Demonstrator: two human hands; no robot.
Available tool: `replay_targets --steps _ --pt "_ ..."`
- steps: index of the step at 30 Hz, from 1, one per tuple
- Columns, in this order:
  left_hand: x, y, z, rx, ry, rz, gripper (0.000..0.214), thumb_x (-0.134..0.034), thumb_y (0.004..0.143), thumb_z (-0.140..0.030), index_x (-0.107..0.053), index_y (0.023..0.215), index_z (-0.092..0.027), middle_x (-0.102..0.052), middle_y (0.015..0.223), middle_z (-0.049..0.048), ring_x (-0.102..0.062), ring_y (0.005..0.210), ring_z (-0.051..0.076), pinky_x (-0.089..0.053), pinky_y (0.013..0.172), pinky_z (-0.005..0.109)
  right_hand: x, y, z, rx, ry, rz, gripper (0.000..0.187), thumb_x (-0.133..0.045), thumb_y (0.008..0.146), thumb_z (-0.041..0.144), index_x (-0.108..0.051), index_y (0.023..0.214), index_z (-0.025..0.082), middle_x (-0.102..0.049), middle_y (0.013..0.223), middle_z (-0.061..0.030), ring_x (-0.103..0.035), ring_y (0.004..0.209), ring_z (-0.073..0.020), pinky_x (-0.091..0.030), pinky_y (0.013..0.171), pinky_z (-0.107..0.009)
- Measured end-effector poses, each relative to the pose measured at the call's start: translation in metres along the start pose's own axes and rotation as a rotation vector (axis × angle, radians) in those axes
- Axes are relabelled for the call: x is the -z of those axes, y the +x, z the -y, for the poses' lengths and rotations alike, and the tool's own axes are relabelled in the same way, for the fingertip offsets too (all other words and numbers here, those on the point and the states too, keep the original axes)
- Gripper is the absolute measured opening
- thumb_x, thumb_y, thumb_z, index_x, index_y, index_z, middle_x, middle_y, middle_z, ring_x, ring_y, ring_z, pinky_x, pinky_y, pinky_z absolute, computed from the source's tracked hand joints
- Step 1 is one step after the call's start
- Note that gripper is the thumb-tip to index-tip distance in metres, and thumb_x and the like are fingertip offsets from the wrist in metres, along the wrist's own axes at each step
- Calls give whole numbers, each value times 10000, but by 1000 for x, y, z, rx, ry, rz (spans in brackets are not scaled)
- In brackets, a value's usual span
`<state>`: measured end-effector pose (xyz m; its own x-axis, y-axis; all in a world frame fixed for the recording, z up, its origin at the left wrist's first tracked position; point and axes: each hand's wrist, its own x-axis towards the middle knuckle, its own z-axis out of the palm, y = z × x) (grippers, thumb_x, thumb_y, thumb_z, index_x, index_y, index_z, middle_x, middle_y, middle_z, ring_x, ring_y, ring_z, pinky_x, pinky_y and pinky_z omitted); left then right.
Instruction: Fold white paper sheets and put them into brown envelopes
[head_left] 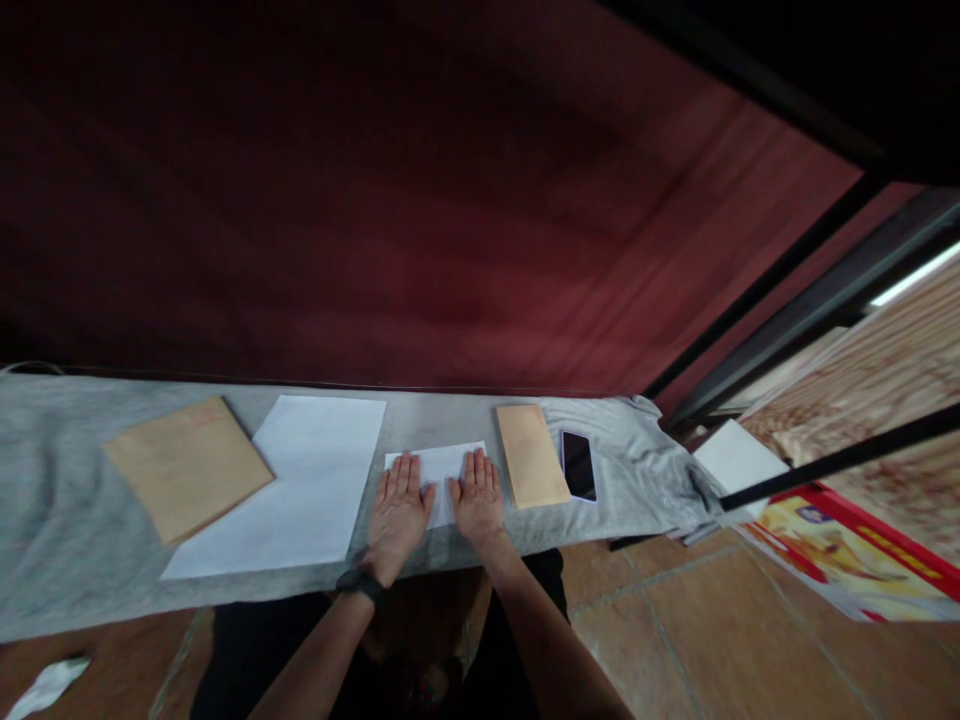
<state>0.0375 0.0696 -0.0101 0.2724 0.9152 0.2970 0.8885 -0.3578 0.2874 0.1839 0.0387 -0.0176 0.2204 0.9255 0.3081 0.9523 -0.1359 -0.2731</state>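
A small folded white paper lies on the grey cloth-covered table, right in front of me. My left hand rests flat on its left part, fingers stretched out and together. My right hand lies flat on its right part, fingers also extended. Neither hand grips anything. A dark watch band sits on my left wrist.
Left of my hands lie a large white sheet and a large brown envelope partly over it. To the right lie a small tan envelope and a dark phone. A colourful poster lies on the tiled floor at right.
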Motion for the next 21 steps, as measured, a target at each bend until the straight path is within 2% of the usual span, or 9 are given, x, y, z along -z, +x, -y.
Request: replay_targets --steps 4,9,12,18,21 --pt "4 -12 6 6 -23 -15 649 -382 963 -379 -424 1469 26 -376 1562 250 -312 1489 331 -228 1220 499 4 -11 -2 -2 2 -23 603 -407 1034 362 -352 1529 21 -358 1569 -241 -353 1469 -331 -323 1176 -512" --pt "5 -28 11 9 24 -38 617 -356 975 -362 -422 1486 -21 -377 1573 215 -298 1499 304 -218 1227 496 8 -33 -7 40 2 -69 577 -394 1031 327 -357 1531 42 -367 1570 -227 -359 1467 -314 -332 1171 -499" --pt "4 -37 6 -12 42 -51 586 -344 983 -347 -445 1477 -49 -408 1565 189 -319 1491 294 -235 1225 502 8 -45 -11 72 -10 -105 571 -383 1034 324 -343 1542 67 -386 1565 -215 -383 1453 -309 -345 1157 -507" --pt "2 -50 -20 -292 23 30 502 -352 996 -334 -512 1454 -208 -468 1550 44 -365 1472 252 -293 1213 480 12 -54 -14 102 -52 -110 524 -391 1032 310 -411 1514 105 -411 1563 -182 -395 1443 -296 -352 1145 -479" --pt "4 -54 -20 -294 24 24 510 -347 1002 -357 -497 1468 -215 -474 1544 36 -362 1473 254 -289 1213 493 17 -57 -15 96 -68 -89 512 -406 1026 302 -418 1518 161 -396 1580 -148 -396 1443 -288 -347 1147 -472"
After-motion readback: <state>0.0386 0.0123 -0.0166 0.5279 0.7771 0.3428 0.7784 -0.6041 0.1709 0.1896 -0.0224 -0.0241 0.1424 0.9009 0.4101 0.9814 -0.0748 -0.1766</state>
